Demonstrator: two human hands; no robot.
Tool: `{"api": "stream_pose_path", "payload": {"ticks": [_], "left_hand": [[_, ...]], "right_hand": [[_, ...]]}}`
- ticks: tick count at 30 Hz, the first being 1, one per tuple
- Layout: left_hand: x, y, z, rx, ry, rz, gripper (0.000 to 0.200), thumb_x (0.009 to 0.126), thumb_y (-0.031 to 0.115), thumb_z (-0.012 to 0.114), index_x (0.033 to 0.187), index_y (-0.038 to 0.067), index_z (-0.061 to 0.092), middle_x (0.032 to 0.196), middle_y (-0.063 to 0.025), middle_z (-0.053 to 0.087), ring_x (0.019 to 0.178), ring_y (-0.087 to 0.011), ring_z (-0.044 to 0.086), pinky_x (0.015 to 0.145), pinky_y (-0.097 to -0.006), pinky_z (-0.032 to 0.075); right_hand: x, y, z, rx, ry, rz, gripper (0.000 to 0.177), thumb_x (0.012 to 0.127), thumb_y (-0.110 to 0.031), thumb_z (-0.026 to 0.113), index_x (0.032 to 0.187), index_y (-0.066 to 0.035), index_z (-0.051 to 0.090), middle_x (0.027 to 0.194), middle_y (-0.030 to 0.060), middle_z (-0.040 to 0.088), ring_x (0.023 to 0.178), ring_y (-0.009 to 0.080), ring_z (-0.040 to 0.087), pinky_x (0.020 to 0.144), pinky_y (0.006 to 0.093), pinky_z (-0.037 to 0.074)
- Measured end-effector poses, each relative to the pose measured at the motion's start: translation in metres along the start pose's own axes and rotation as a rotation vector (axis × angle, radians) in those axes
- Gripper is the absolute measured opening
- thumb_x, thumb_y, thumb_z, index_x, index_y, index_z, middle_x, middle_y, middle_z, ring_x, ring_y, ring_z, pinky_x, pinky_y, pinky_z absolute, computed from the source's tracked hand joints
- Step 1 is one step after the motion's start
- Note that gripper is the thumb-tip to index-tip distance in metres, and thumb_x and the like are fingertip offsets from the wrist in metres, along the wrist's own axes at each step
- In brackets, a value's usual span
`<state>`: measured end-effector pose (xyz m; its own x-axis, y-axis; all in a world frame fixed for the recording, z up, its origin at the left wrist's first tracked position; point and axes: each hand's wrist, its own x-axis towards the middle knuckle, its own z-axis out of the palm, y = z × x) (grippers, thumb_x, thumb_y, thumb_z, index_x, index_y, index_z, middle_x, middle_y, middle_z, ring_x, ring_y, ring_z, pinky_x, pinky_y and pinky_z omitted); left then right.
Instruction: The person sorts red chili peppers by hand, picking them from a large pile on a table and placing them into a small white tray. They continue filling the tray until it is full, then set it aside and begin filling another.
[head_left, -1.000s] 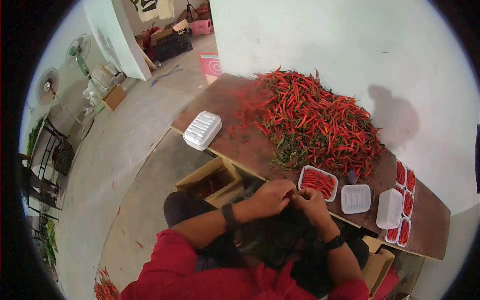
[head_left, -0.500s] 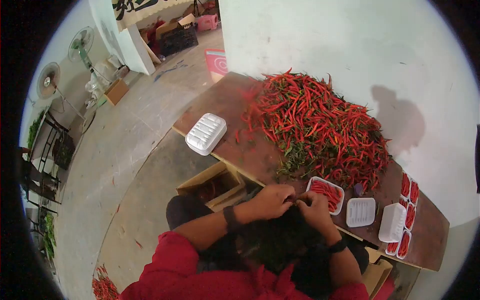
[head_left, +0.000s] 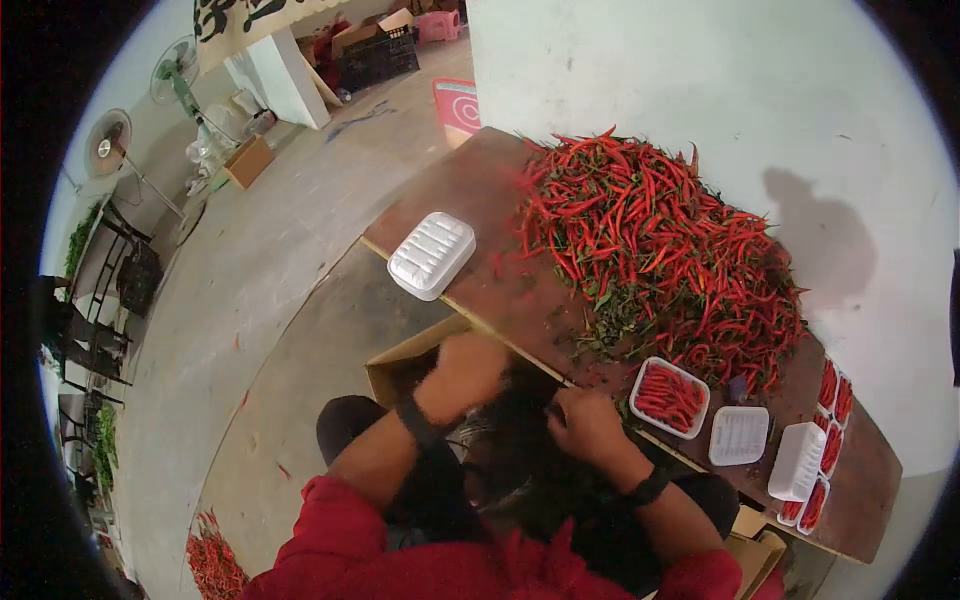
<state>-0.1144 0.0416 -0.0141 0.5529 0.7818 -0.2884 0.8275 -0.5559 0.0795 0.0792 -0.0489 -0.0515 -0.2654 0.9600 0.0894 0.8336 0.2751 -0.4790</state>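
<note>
My left hand [head_left: 464, 374] is blurred by motion over the cardboard box [head_left: 405, 350] below the table edge; its fingers cannot be made out. My right hand [head_left: 588, 424] is closed at the table's front edge, left of a white tray filled with red chilies [head_left: 670, 398]. What its fingertips hold, if anything, is too small to see. Behind both hands, a large heap of red chilies [head_left: 665, 230] with green stems and leaves covers the back of the brown table [head_left: 500, 300].
Upside-down white trays [head_left: 433, 256] lie at the table's left. An unfilled white tray [head_left: 739, 436], more stacked trays [head_left: 798, 461] and several filled trays [head_left: 832, 447] stand at the right. More chilies [head_left: 214, 562] lie on the floor at lower left.
My hands were together near the table edge; they are now apart. The left has moved left and the right slightly left and down. The whole view has shifted a little.
</note>
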Motion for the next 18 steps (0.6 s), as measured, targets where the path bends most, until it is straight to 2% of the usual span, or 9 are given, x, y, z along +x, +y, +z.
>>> {"api": "stream_pose_path", "payload": {"ticks": [2, 3, 4, 5, 6, 9, 12, 16, 18], "left_hand": [[-0.002, -0.021, -0.004, -0.04, 0.075, -0.072, 0.029, 0.074, 0.022, 0.061, 0.095, 0.003, 0.061, 0.081, -0.0189, 0.064, 0.074, -0.0378, 0.062, 0.063, -0.0475, 0.05], [0.0, -0.026, -0.007, -0.081, 0.153, -0.144, 0.031, 0.075, 0.023, 0.061, 0.098, 0.003, 0.061, 0.082, -0.0186, 0.064, 0.074, -0.0378, 0.062, 0.063, -0.0468, 0.05], [0.006, -0.026, -0.01, -0.079, 0.152, -0.137, 0.031, 0.075, 0.023, 0.061, 0.098, 0.003, 0.061, 0.082, -0.0186, 0.064, 0.074, -0.0378, 0.062, 0.063, -0.0468, 0.05], [0.011, -0.027, -0.013, -0.183, 0.348, -0.069, 0.032, 0.076, 0.023, 0.061, 0.101, 0.002, 0.06, 0.088, -0.0193, 0.063, 0.078, -0.0376, 0.062, 0.066, -0.0459, 0.05], [0.019, -0.028, -0.018, -0.288, 0.546, -0.001, 0.034, 0.077, 0.023, 0.06, 0.104, 0.002, 0.059, 0.095, -0.02, 0.062, 0.082, -0.0374, 0.061, 0.069, -0.0449, 0.05], [0.061, -0.037, -0.016, -0.259, 0.677, -0.075, 0.035, 0.078, 0.023, 0.061, 0.108, 0.005, 0.058, 0.106, -0.0197, 0.057, 0.091, -0.0373, 0.058, 0.077, -0.0448, 0.048], [0.097, -0.045, 0.007, -0.148, 0.827, -0.08, 0.029, 0.077, 0.028, 0.061, 0.099, 0.008, 0.059, 0.101, -0.0159, 0.056, 0.093, -0.0352, 0.056, 0.074, -0.0445, 0.047], [0.115, -0.027, 0.019, -0.134, 0.777, -0.055, 0.023, 0.077, 0.024, 0.06, 0.093, 0.007, 0.06, 0.097, -0.0139, 0.057, 0.091, -0.0346, 0.057, 0.072, -0.0452, 0.048], [0.118, -0.015, 0.022, -0.127, 0.567, -0.016, 0.023, 0.077, 0.022, 0.062, 0.093, 0.006, 0.06, 0.093, -0.0151, 0.057, 0.09, -0.0351, 0.058, 0.077, -0.0459, 0.048]], "right_hand": [[-0.005, 0.005, 0.003, 0.003, -0.216, -0.028, 0.022, 0.076, -0.027, 0.062, 0.079, -0.005, 0.062, 0.076, 0.0164, 0.061, 0.073, 0.0348, 0.06, 0.065, 0.0446, 0.048], [-0.006, 0.005, 0.002, 0.003, -0.213, -0.024, 0.022, 0.076, -0.027, 0.062, 0.079, -0.005, 0.062, 0.076, 0.0164, 0.061, 0.073, 0.0348, 0.06, 0.065, 0.0446, 0.048], [-0.007, 0.005, -0.001, -0.041, -0.325, -0.025, 0.024, 0.077, -0.029, 0.062, 0.08, -0.005, 0.062, 0.076, 0.0161, 0.061, 0.074, 0.0348, 0.06, 0.066, 0.0446, 0.048], [-0.009, 0.003, -0.002, -0.082, -0.436, -0.023, 0.027, 0.078, -0.032, 0.061, 0.08, -0.005, 0.063, 0.076, 0.0159, 0.061, 0.074, 0.0349, 0.06, 0.066, 0.0446, 0.049], [-0.01, 0.003, -0.005, -0.081, -0.432, -0.018, 0.027, 0.078, -0.032, 0.061, 0.08, -0.005, 0.063, 0.076, 0.0159, 0.061, 0.074, 0.0349, 0.06, 0.066, 0.0446, 0.049], [-0.019, 0.004, -0.011, -0.035, -0.348, -0.007, 0.029, 0.078, -0.034, 0.062, 0.08, -0.005, 0.062, 0.077, 0.0155, 0.06, 0.074, 0.0351, 0.06, 0.066, 0.0447, 0.049], [-0.03, 0.01, -0.009, -0.049, -0.277, -0.003, 0.028, 0.079, -0.032, 0.062, 0.08, -0.004, 0.061, 0.079, 0.0154, 0.06, 0.074, 0.0351, 0.06, 0.066, 0.045, 0.049], [-0.038, 0.012, -0.013, -0.035, -0.233, -0.033, 0.025, 0.079, -0.029, 0.061, 0.08, -0.004, 0.061, 0.079, 0.015, 0.06, 0.076, 0.0348, 0.059, 0.067, 0.0449, 0.048], [-0.043, 0.011, -0.016, -0.036, -0.214, -0.049, 0.024, 0.079, -0.028, 0.061, 0.081, -0.004, 0.06, 0.08, 0.0149, 0.06, 0.077, 0.0347, 0.059, 0.068, 0.0448, 0.048]]}}
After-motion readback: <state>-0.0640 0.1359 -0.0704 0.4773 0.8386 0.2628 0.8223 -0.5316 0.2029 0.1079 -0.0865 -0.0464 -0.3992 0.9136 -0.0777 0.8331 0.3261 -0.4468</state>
